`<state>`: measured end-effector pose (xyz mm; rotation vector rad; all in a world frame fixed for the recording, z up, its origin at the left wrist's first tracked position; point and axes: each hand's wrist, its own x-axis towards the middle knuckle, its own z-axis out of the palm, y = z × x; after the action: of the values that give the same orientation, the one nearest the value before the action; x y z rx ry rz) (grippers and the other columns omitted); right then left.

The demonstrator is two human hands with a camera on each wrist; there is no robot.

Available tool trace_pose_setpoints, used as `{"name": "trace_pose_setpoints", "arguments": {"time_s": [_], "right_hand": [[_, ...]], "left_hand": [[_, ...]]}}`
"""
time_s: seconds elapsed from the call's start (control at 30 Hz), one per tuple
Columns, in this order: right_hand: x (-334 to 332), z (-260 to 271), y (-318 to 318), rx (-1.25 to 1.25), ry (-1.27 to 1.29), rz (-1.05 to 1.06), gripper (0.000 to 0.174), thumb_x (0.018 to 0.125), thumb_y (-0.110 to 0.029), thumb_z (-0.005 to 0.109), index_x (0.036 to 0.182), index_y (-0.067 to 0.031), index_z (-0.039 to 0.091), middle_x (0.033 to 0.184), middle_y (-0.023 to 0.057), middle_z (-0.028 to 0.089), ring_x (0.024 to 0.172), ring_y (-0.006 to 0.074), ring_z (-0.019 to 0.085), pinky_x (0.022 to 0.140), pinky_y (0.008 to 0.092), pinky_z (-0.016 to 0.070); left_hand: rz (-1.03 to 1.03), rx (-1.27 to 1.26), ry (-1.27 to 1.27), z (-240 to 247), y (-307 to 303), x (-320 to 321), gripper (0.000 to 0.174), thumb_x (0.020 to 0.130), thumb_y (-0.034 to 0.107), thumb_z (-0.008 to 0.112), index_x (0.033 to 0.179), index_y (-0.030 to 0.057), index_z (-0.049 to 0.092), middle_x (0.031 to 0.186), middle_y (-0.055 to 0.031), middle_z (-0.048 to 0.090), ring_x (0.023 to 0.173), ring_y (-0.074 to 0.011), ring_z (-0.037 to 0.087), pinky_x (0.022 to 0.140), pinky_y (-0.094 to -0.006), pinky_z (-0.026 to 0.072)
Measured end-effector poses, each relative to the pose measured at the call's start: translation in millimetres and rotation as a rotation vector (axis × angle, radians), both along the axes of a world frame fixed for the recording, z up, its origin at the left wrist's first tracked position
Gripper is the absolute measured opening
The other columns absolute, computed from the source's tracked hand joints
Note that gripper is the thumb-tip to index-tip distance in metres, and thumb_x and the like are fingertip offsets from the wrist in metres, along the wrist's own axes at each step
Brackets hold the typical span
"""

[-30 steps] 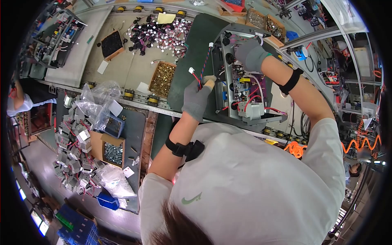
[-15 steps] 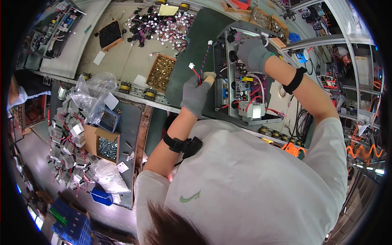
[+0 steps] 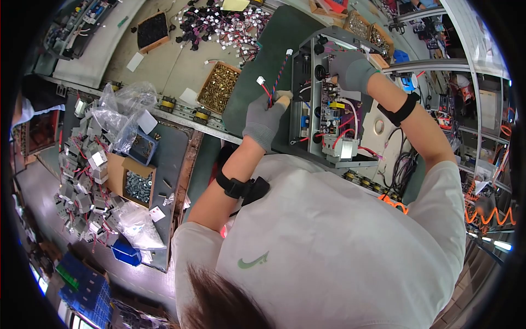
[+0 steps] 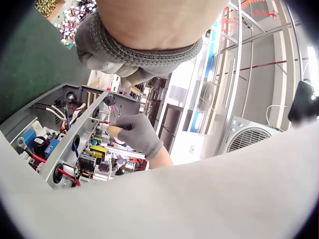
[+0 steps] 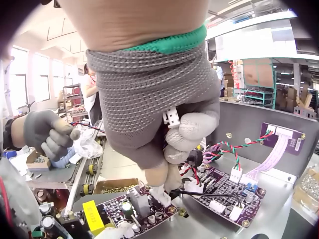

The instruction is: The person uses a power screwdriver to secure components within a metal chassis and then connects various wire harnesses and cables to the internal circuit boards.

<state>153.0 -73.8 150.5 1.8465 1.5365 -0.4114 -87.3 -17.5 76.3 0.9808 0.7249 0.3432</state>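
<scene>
My gloved left hand [image 3: 265, 117] grips a red, blue and black twisted cable [image 3: 282, 71], whose white connectors stick up beyond the fingers. Beside it is an open grey metal chassis [image 3: 313, 109] with circuit boards and wires. Over the chassis's far end, my gloved right hand [image 3: 352, 71] reaches down among the boards. In the right wrist view, its thumb and finger pinch a white connector [image 5: 160, 196] at the edge of a purple board [image 5: 149, 219]. Another white connector [image 5: 171, 117] is tucked in the curled fingers. The pinched connector's wires are largely hidden.
A box of brass parts [image 3: 219, 88] stands left of the mat [image 3: 274, 46], with heaped white-plugged cables [image 3: 230, 27] and a box of black parts [image 3: 153, 32] beyond. Grey transformers [image 3: 82, 192] and a box of metal nuts [image 3: 138, 185] lie on the lower left bench.
The head view has shifted, moving the benches in the picture. My left hand still grips the cable. My right hand has stayed over the chassis's far end, its fingers moving slightly closer to the boards.
</scene>
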Motion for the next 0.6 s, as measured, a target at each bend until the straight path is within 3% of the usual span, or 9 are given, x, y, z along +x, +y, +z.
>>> {"name": "trace_pose_setpoints", "arguments": {"time_s": [0.13, 0.23, 0.33, 0.43, 0.5, 0.6], "right_hand": [[8.8, -3.8, -2.4, 0.090, 0.073, -0.105, 0.015, 0.068, -0.021, 0.063, 0.080, -0.0161, 0.070, 0.080, 0.0069, 0.066, 0.076, 0.0255, 0.064, 0.067, 0.0380, 0.0503], [11.0, -2.3, 5.8, 0.110, 0.024, -0.098, 0.015, 0.068, -0.021, 0.063, 0.078, -0.0145, 0.070, 0.079, 0.0076, 0.066, 0.076, 0.0254, 0.064, 0.066, 0.0379, 0.0504], [10.2, -5.9, 15.5, -0.003, -0.046, -0.078, 0.016, 0.067, -0.022, 0.064, 0.079, -0.0144, 0.070, 0.079, 0.0068, 0.066, 0.076, 0.0251, 0.064, 0.065, 0.0380, 0.0507], [5.9, -14.0, 15.1, -0.002, -0.028, -0.097, 0.018, 0.066, -0.022, 0.066, 0.081, -0.0131, 0.070, 0.081, 0.0086, 0.066, 0.077, 0.0259, 0.064, 0.065, 0.0377, 0.0509], [11.0, -16.3, 16.5, 0.000, 0.027, -0.130, 0.021, 0.065, -0.023, 0.068, 0.082, -0.0112, 0.069, 0.081, 0.0099, 0.065, 0.077, 0.0258, 0.064, 0.065, 0.0377, 0.0505], [15.1, -11.0, 6.0, 0.085, 0.097, -0.233, 0.022, 0.065, -0.024, 0.068, 0.082, -0.0104, 0.067, 0.080, 0.0091, 0.065, 0.076, 0.0256, 0.063, 0.066, 0.0380, 0.0502]], "left_hand": [[0.031, -0.019, -0.040, -9.2, -2.0, -0.4, 0.020, 0.083, 0.010, 0.058, 0.098, -0.0015, 0.064, 0.083, -0.0022, 0.063, 0.075, -0.0074, 0.053, 0.071, -0.0204, 0.0416], [0.005, -0.058, 0.015, -7.3, -1.2, -2.3, 0.019, 0.083, 0.010, 0.059, 0.098, -0.0011, 0.064, 0.083, -0.0018, 0.063, 0.075, -0.0075, 0.053, 0.070, -0.0203, 0.0415], [0.000, -0.113, 0.053, -11.3, -1.8, -4.4, 0.019, 0.083, 0.011, 0.059, 0.098, -0.0004, 0.064, 0.083, -0.0013, 0.062, 0.075, -0.0069, 0.052, 0.070, -0.0199, 0.0408], [-0.001, -0.128, 0.080, -9.5, 1.1, -4.6, 0.019, 0.083, 0.012, 0.060, 0.098, 0.0011, 0.065, 0.077, 0.0010, 0.060, 0.065, -0.0041, 0.048, 0.059, -0.0183, 0.0386], [0.018, -0.214, 0.100, -5.2, 2.2, -5.8, 0.019, 0.083, 0.013, 0.060, 0.098, 0.0027, 0.066, 0.069, 0.0043, 0.055, 0.054, -0.0012, 0.041, 0.048, -0.0175, 0.0319], [0.014, -0.202, 0.092, -5.0, 0.2, -7.2, 0.018, 0.083, 0.014, 0.060, 0.097, 0.0036, 0.066, 0.065, 0.0067, 0.049, 0.048, -0.0001, 0.035, 0.043, -0.0180, 0.0263]]}}
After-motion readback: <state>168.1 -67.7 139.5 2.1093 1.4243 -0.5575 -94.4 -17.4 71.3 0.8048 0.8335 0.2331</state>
